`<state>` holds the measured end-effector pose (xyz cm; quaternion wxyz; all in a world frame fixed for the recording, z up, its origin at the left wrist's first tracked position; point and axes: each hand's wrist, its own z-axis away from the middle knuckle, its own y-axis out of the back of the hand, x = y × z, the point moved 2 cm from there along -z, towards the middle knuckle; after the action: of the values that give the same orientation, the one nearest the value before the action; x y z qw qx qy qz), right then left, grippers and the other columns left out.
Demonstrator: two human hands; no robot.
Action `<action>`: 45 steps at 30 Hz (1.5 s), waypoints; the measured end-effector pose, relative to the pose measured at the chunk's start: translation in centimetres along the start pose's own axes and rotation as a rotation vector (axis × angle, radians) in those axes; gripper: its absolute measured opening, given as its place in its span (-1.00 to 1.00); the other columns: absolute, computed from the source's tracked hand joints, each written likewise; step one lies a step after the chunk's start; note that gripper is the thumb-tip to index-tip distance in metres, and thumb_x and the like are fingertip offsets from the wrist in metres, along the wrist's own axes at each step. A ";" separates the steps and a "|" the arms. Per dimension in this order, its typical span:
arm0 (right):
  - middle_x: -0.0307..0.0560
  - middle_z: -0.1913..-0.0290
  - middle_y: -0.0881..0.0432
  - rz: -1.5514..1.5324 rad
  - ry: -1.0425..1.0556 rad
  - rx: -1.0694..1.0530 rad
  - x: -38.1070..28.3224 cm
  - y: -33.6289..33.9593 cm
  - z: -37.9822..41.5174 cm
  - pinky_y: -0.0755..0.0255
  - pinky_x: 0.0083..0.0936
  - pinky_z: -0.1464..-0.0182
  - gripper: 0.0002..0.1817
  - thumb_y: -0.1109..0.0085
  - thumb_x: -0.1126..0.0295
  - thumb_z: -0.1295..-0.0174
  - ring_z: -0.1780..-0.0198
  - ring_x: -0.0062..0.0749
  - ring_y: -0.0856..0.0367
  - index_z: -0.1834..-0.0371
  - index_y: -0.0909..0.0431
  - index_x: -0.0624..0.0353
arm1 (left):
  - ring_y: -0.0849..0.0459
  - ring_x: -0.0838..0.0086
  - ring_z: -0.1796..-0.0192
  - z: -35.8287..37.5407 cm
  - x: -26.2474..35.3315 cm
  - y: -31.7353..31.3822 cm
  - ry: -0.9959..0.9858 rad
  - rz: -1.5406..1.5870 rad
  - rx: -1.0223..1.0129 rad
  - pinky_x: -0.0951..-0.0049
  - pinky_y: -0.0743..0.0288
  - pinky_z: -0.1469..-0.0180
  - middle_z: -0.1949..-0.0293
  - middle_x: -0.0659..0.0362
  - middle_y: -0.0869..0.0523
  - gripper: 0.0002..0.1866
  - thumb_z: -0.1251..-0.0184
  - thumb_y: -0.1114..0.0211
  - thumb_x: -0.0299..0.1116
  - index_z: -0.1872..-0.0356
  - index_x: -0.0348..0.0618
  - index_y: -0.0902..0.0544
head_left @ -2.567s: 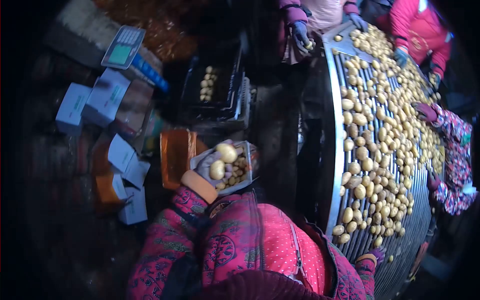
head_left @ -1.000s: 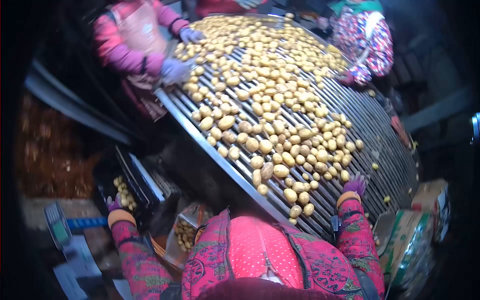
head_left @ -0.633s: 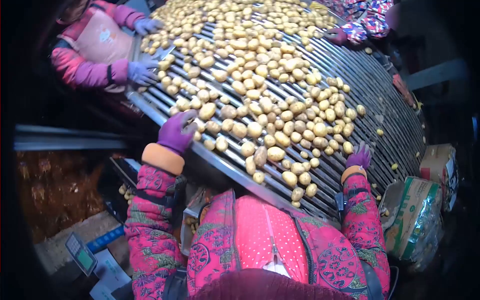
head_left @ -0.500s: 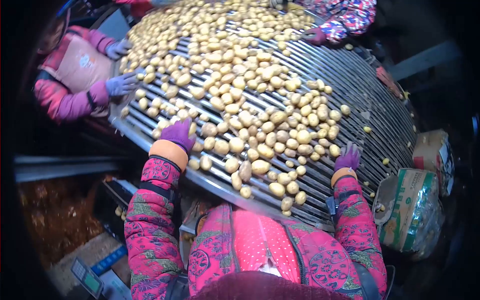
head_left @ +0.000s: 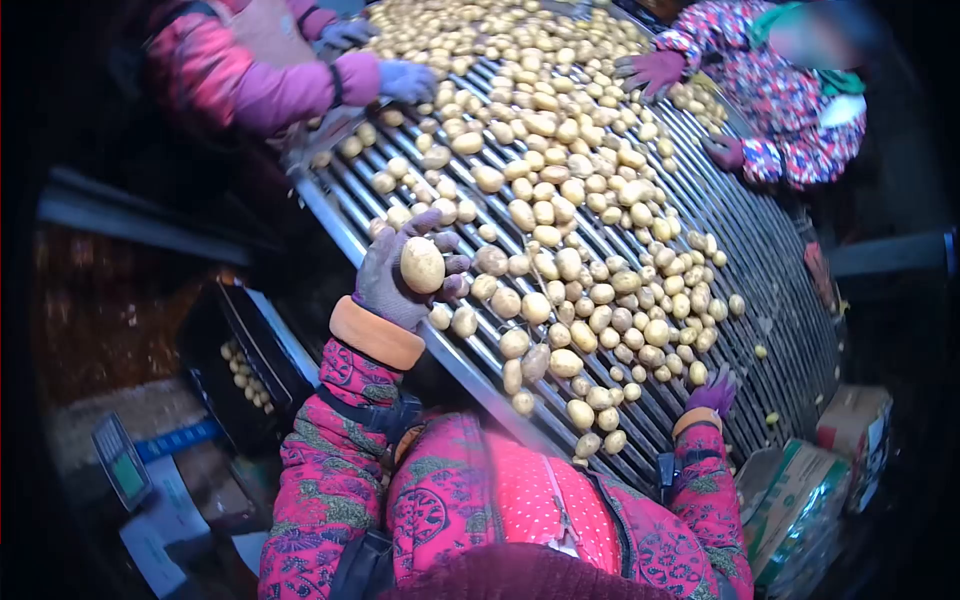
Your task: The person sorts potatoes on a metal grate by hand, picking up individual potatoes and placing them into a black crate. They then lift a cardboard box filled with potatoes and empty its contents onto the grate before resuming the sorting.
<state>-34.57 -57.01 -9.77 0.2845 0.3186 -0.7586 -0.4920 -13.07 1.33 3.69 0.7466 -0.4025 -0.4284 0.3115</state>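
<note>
My left hand [head_left: 384, 282], in a purple glove, is turned palm up with a large potato [head_left: 422, 265] resting in its curled fingers, above the near left edge of the table. My right hand [head_left: 712, 392], also gloved, lies with fingers stretched out on the metal bars of the sorting table [head_left: 765, 300], beside the near right end of the spread potatoes [head_left: 600, 292]. No object shows in it. Many potatoes of mixed size lie across the bars between my hands and beyond.
One co-worker's gloved hand [head_left: 407, 81] is at the far left side, another's hand [head_left: 652, 72] across on the right. A green-and-white box [head_left: 800, 500] stands at right. A crate with potatoes [head_left: 245, 377] and a scale display [head_left: 122, 462] are at lower left.
My left hand has turned from palm down among the potatoes to palm up, lifting one potato. My right hand stays at the bars. The view has shifted, showing more of the right co-worker.
</note>
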 end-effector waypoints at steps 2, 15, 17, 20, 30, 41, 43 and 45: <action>0.08 -0.31 -0.47 0.017 -0.022 -0.058 -0.4 0.8 -0.3 -0.21 -0.06 -0.38 -0.52 -0.05 0.14 -0.36 -0.34 0.01 -0.39 -0.33 -0.44 -0.04 | -0.63 0.22 0.19 2.0 0.1 2.2 -0.017 0.080 -0.054 0.27 -0.59 0.23 0.15 0.07 -0.63 -0.38 -0.34 -0.22 0.08 -0.28 -0.09 -0.42; 0.12 -0.29 -0.49 0.162 0.202 -0.192 3.4 -4.6 -4.0 -0.27 -0.03 -0.30 -0.47 0.12 -0.03 -0.40 -0.32 0.09 -0.40 -0.30 -0.45 0.00 | -0.67 0.29 0.35 36.5 -6.0 24.6 -0.570 -0.025 0.811 0.33 -0.58 0.46 0.31 0.08 -0.65 -0.74 -0.19 -0.34 -0.33 0.11 -0.10 -0.59; 0.04 -0.31 -0.48 0.098 0.048 -0.252 2.9 -4.4 -4.5 -0.24 -0.04 -0.32 -0.45 0.16 -0.05 -0.42 -0.34 0.07 -0.38 -0.34 -0.42 0.00 | -0.65 0.30 0.41 43.2 -7.3 27.2 -0.630 -0.040 1.046 0.37 -0.55 0.51 0.33 0.13 -0.66 -0.76 -0.19 -0.36 -0.29 0.13 -0.01 -0.61; 0.08 -0.25 -0.53 0.066 -0.016 -0.195 2.5 -4.3 -4.6 -0.28 -0.04 -0.29 -0.42 0.14 -0.09 -0.40 -0.29 0.05 -0.44 -0.35 -0.40 -0.03 | -0.64 0.37 0.41 49.7 -7.9 29.7 -0.696 0.059 1.089 0.40 -0.56 0.49 0.32 0.22 -0.66 -0.76 -0.19 -0.38 -0.26 0.13 0.04 -0.62; 0.09 -0.31 -0.47 0.133 -0.040 -0.279 1.3 -2.2 -3.6 -0.23 -0.06 -0.36 -0.46 0.17 -0.02 -0.43 -0.35 0.00 -0.38 -0.37 -0.38 -0.04 | -0.65 0.38 0.40 47.7 -3.4 30.1 -0.589 0.100 0.947 0.43 -0.55 0.49 0.34 0.26 -0.68 -0.78 -0.32 -0.28 -0.07 0.22 0.06 -0.59; 0.06 -0.40 -0.38 0.439 0.226 -0.294 4.6 -8.7 -2.7 -0.17 -0.12 -0.42 -0.44 0.13 0.01 -0.40 -0.41 -0.05 -0.33 -0.41 -0.34 -0.04 | -0.58 0.29 0.37 36.9 9.8 33.8 -0.566 0.015 0.426 0.40 -0.54 0.53 0.24 0.12 -0.63 -0.64 -0.42 -0.08 0.02 0.13 -0.07 -0.52; 0.05 -0.40 -0.39 0.396 0.226 -0.121 5.2 -10.7 -1.9 -0.16 -0.08 -0.42 -0.42 0.05 0.00 -0.36 -0.40 -0.04 -0.34 -0.41 -0.34 -0.06 | -0.61 0.30 0.20 36.7 12.4 35.2 -0.574 -0.047 0.540 0.45 -0.57 0.46 0.09 0.12 -0.60 -0.58 -0.41 -0.10 0.07 -0.03 -0.03 -0.47; 0.08 -0.37 -0.40 0.024 -0.046 -0.094 -0.6 -0.1 -0.4 -0.19 -0.02 -0.38 -0.43 -0.03 0.02 -0.31 -0.38 0.01 -0.34 -0.36 -0.38 -0.04 | -0.58 0.33 0.04 37.5 16.1 43.2 -1.159 -1.339 1.067 0.37 -0.59 0.24 -0.09 0.13 -0.55 -0.47 -0.39 -0.14 0.10 -0.23 0.03 -0.42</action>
<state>-33.92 -56.81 -9.81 0.2874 0.2843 -0.7447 -0.5309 -44.64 47.71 -16.00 0.5276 0.5135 -0.6646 0.1275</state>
